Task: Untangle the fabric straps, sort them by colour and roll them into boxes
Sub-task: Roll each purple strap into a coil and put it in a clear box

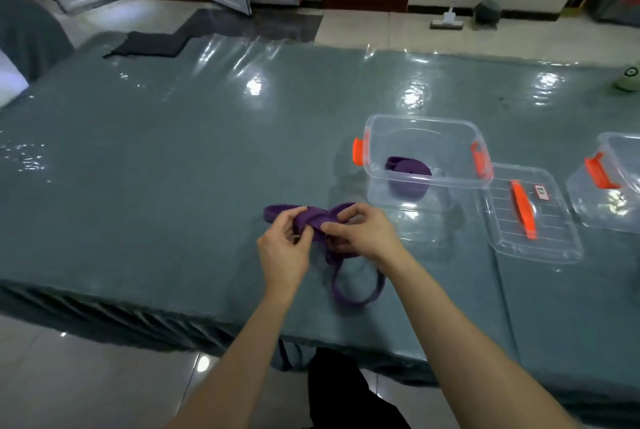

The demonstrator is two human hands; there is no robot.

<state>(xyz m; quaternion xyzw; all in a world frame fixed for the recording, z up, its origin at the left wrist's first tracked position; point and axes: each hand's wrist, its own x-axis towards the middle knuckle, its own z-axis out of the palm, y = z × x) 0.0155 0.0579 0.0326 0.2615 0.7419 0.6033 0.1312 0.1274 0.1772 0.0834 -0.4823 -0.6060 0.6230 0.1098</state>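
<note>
Far left, toward the back of the teal-covered table [138, 169]: a dark folded cloth [149, 44], lying flat. Near the front edge, around the middle: left hand [284, 252], fingers curled, pinching the bunched part of a purple strap [311, 219]. Bunch held just above the tabletop, one flat end trailing left, a loop hanging down toward the front edge and resting on the cover. Right beside it, almost touching: right hand [360, 231], thumb and fingers closed on the same bunch from the other side. Further right, apart from the hands: an open clear box [457, 182] with orange latches, holding one rolled purple strap [408, 167] on its floor. Just beside that, a clear lid [554, 248] with an orange handle, flat on the table. At the right edge, a second clear box [595, 200], partly cut off; contents impossible to tell
</note>
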